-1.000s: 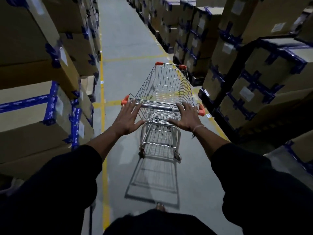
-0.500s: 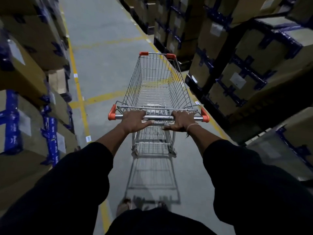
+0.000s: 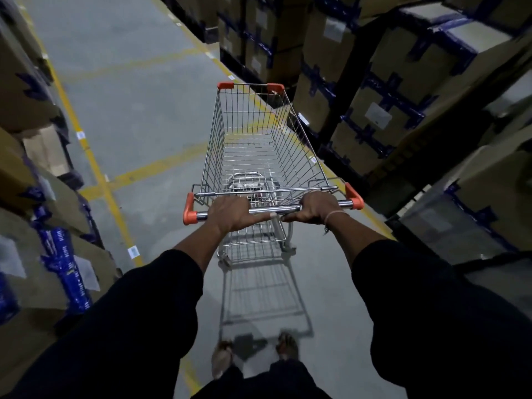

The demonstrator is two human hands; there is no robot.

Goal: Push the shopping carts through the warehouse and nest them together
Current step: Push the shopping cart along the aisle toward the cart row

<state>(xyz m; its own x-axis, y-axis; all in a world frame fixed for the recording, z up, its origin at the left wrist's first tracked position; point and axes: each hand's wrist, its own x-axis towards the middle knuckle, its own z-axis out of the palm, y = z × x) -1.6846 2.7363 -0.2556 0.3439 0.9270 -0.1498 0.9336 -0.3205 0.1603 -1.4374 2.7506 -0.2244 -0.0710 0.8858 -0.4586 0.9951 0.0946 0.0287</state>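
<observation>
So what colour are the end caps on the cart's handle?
Orange end caps, clearest in the head view.

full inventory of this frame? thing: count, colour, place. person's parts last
shopping cart: one, silver wire with orange corner caps, centre of the aisle, basket empty
cart handle: one, chrome bar with orange end caps, near end of the cart
cardboard boxes: many, brown with blue tape and white labels, stacked along both sides of the aisle
floor lines: several, yellow, on the grey floor
left hand: one, grips the handle left of centre
right hand: one, grips the handle right of centre, pale band at the wrist
sleeves: two, black, lower corners
feet: two, blurred, bottom centre
</observation>
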